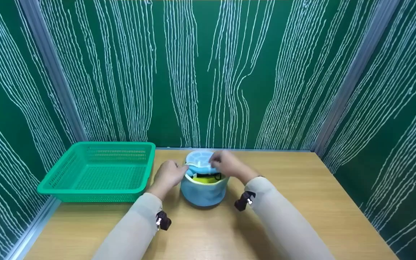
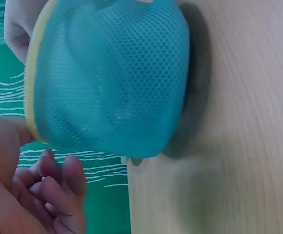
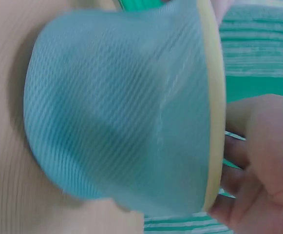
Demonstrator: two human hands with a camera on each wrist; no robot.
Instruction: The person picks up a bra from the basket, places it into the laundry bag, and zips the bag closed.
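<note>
A round blue mesh bag (image 1: 203,195) with a pale yellow rim stands upright on the table, its light-blue lid (image 1: 198,158) raised at the back. Inside its mouth something yellow (image 1: 206,180) and something black show in part. My left hand (image 1: 169,173) pinches the left side of the rim between thumb and finger; its other fingers (image 2: 73,178) curl loosely below the rim in the left wrist view. At the back right, my right hand (image 1: 228,164), slightly blurred, grips the lid's edge. In the right wrist view its fingers (image 3: 234,151) are partly hidden behind the yellow rim.
To the left of the bag is a green plastic basket (image 1: 96,191) with perforated walls. Green panels (image 1: 179,72) with white lines enclose the wooden table (image 1: 302,202) at the back and both sides. A dark wrist camera sits on each sleeve.
</note>
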